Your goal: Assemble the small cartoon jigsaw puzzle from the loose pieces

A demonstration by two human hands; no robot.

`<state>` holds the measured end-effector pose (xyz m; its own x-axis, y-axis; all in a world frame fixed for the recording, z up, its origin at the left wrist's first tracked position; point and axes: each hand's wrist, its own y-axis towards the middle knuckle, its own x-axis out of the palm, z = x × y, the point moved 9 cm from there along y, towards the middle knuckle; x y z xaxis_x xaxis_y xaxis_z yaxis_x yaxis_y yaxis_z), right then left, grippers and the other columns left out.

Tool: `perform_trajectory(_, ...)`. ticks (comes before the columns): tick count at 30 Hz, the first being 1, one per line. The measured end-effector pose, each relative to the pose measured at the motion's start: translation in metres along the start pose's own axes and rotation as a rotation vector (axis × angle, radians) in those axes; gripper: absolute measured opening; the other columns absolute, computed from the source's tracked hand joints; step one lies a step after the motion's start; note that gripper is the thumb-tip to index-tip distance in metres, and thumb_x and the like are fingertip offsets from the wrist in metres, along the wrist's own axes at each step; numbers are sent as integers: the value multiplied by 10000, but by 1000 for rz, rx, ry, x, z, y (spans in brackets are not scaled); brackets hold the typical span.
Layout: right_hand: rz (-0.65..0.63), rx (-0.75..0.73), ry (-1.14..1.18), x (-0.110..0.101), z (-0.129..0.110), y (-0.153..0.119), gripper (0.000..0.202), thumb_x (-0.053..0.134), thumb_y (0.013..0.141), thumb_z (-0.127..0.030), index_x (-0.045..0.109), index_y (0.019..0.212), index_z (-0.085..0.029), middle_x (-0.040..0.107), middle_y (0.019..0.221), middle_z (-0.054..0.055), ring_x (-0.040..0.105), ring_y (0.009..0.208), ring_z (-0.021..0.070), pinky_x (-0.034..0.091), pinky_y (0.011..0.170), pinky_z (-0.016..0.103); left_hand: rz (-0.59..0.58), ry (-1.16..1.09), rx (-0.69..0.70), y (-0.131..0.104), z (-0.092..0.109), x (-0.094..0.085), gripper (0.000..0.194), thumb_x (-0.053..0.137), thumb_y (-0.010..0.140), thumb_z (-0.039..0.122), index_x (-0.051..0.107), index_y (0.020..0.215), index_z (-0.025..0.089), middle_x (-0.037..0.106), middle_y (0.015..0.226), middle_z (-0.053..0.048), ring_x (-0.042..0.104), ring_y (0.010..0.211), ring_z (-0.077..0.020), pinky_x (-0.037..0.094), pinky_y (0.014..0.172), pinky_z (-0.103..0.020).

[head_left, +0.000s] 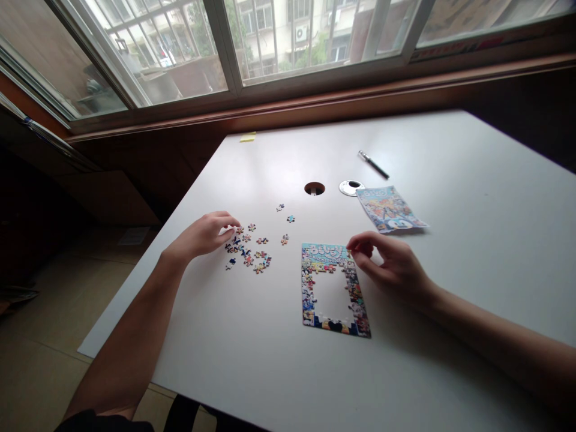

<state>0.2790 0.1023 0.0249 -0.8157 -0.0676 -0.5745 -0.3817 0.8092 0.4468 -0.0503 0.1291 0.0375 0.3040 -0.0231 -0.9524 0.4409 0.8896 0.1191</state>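
A partly assembled jigsaw puzzle point(308, 294) lies on the white table, its border and top rows joined around a bare middle. At its upper right corner is my right hand point(391, 264), thumb and index finger pinched on what looks like a small puzzle piece, mostly hidden by the fingertips. Further left, loose puzzle pieces point(248, 261) lie in a loose heap. My left hand point(207, 233) reaches over the heap's upper left edge, thumb and fingers apart, fingertips beside a loose piece point(251, 227). Several single pieces lie right of the heap, one being blue point(291, 219).
Behind the puzzle lies a creased printed picture sheet point(389, 210), partly over a round metal cover point(350, 188). A black pen point(373, 164) and a round cable hole point(314, 189) are further back. A yellow sticky note point(248, 137) sits at the far table edge point(288, 129), below the window.
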Motion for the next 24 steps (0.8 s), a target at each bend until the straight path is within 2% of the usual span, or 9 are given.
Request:
perform_trajectory(5,2,8,2,0,0,1,88,593,838,-162,633,902,-207,623,709,1,576,634,139,476,607,281,21,24,43,3,3,2,224,523,939,288,712,1036,215,686,1027,-66,633,913,-188,503,817,-315)
perform_trajectory(7,2,8,5,1,0,1,89,592,836,-160,632,900,-207,617,702,-2,576,633,139,474,604,279,56,58,106,5,19,5,201,535,935,269,712,1014,213,688,1029,-68,618,958,-205,488,861,-347)
perform_trajectory(9,1,6,7,1,0,1,92,592,834,-155,630,898,-209,611,698,-5,574,630,138,473,601,278,67,89,200,8,45,13,188,551,933,256,707,1035,231,692,1059,-58,598,1011,-218,458,920,-382)
perform_trajectory(12,-8,10,14,1,1,1,101,588,835,-149,626,904,-212,610,704,-6,574,632,137,475,601,276,36,107,311,8,82,28,233,540,953,263,668,1149,271,673,1157,-43,563,1113,-226,414,970,-397)
perform_trajectory(14,-12,20,20,2,2,0,104,588,835,-148,624,906,-215,610,706,-7,575,631,138,476,599,274,36,120,334,7,90,29,241,533,957,250,656,1163,267,677,1157,-45,566,1119,-226,403,966,-392)
perform_trajectory(16,-15,27,22,2,2,0,105,591,832,-150,624,907,-217,609,706,-8,578,631,139,477,599,275,72,135,289,8,80,22,210,533,948,227,676,1102,246,693,1103,-49,591,1057,-220,406,936,-384)
perform_trajectory(20,-20,22,19,2,1,0,102,597,829,-157,627,904,-219,613,712,-8,583,638,142,479,607,277,119,163,172,7,42,5,154,562,922,232,715,927,225,711,982,-50,604,942,-219,421,889,-385)
perform_trajectory(22,-18,18,17,2,1,1,103,598,827,-155,628,903,-217,612,710,-9,582,639,141,476,608,276,95,158,170,7,35,5,153,573,916,242,724,898,227,711,957,-47,599,923,-217,431,866,-377)
perform_trajectory(24,-18,16,14,2,1,1,105,597,827,-151,628,905,-214,611,707,-10,580,639,137,473,609,273,72,143,185,7,37,9,157,573,916,239,729,918,230,709,968,-49,595,932,-216,438,853,-369)
